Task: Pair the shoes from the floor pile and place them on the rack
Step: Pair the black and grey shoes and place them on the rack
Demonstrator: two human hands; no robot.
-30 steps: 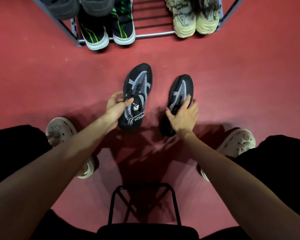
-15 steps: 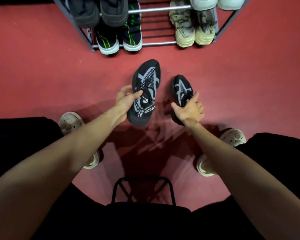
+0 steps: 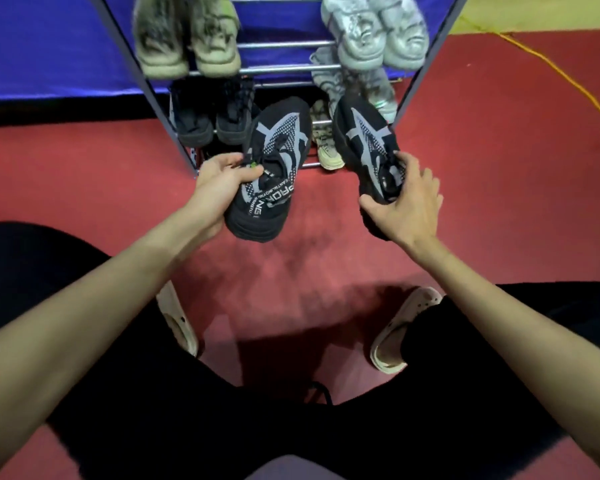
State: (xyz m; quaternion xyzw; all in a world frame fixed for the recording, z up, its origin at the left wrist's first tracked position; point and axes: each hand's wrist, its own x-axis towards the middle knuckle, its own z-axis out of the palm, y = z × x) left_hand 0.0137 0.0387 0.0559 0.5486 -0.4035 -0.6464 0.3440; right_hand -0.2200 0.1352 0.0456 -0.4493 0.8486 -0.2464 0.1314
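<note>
1. Black-and-grey mesh is seen on two matching shoes held just in front of the rack (image 3: 284,67), above the red floor (image 3: 499,168).
2. Left of the rack's centre, the left shoe (image 3: 271,168) is clamped in the left hand (image 3: 219,178) grip.
3. Nearer the rack's right post, the right shoe (image 3: 368,147) is clasped at its heel by the right hand (image 3: 406,202).

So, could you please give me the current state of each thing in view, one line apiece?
Left hand: gripping the left black shoe.
Right hand: gripping the right black shoe at its heel.
Left black shoe: lifted, toe toward the rack.
Right black shoe: lifted, toe toward the rack.
Rack: several pairs shelved.
Beige pair: shelved on an upper bar.
</note>
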